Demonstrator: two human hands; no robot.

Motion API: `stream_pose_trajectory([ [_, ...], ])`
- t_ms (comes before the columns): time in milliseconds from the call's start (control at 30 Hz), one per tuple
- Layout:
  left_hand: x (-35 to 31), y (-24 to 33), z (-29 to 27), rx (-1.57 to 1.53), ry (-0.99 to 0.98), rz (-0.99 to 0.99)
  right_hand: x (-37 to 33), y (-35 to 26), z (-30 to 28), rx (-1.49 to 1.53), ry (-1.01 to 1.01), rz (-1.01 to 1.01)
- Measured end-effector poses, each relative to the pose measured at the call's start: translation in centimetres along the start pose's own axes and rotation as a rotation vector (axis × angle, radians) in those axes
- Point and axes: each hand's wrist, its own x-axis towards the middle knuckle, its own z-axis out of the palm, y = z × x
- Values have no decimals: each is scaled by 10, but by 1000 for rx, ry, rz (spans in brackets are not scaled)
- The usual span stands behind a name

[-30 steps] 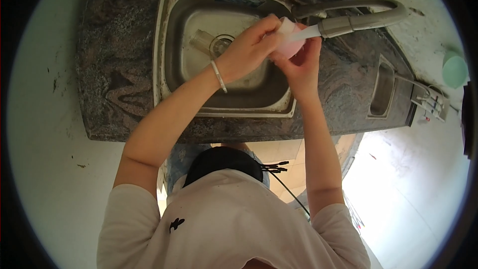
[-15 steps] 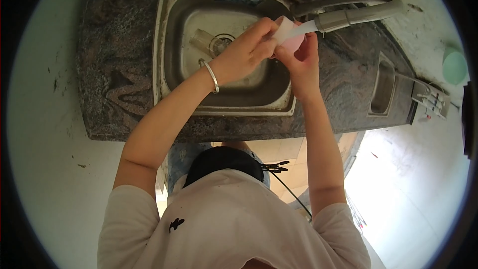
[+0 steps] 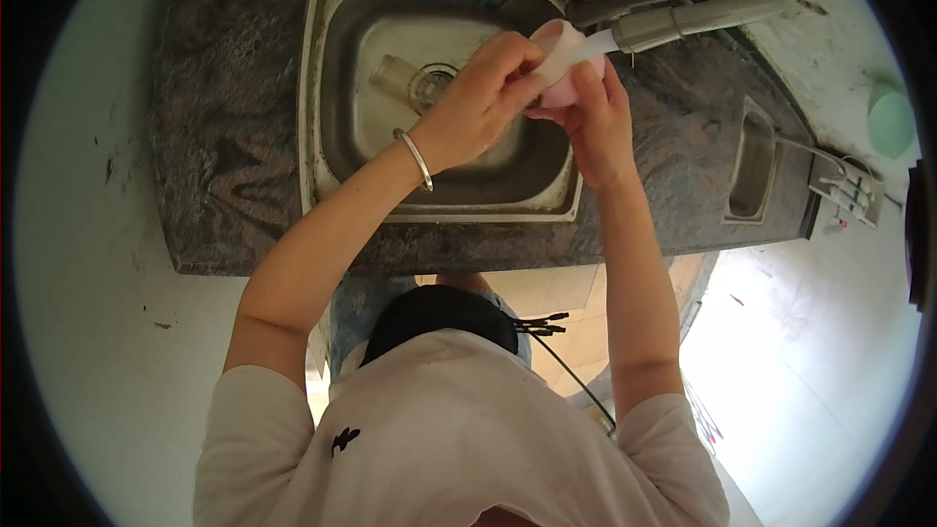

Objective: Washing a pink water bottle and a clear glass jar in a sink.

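Pink cup (image 3: 564,66) was held over the right side of the steel sink (image 3: 327,127), tipped toward the faucet spout (image 3: 673,24), with the water stream running into its mouth. Compared with a second earlier, the cup sat slightly farther and higher in the view, closer under the spout end, and the left wrist had rolled so the bangle (image 3: 417,158) lay more toward the near side of the forearm. Judgement: the cup was being turned under the stream, so rinsing looked to be in progress rather than finished.

Left hand (image 3: 478,102): grip closed over the cup's left side, fingertips curled at the rim; how far the fingers reached inside could not be told. Right hand (image 3: 597,122): grip closed from beneath and on the right, cradling the cup's lower body, thumb up by the wall. The cup sat between both grips, touching each, above the basin and clear of its floor.

Also noted: a clear glass (image 3: 390,76) lying on its side by the drain (image 3: 434,83), well apart from the hands. Dark stone worktop (image 3: 229,166) around the sink. A pale green cup (image 3: 890,122) stood far right, beside a small rack (image 3: 844,190).
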Motion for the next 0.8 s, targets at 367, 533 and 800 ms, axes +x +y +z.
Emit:
stream_pose_trajectory([
  [367,5,3,2,-165,140,-93,2,-4,12,52,-5,-7],
  [533,18,19,10,-560,182,-245,3,10,-2,-294,6,-358],
  [800,31,30,12,-705,204,-582,10,32,-24,-1082,-16,-906],
])
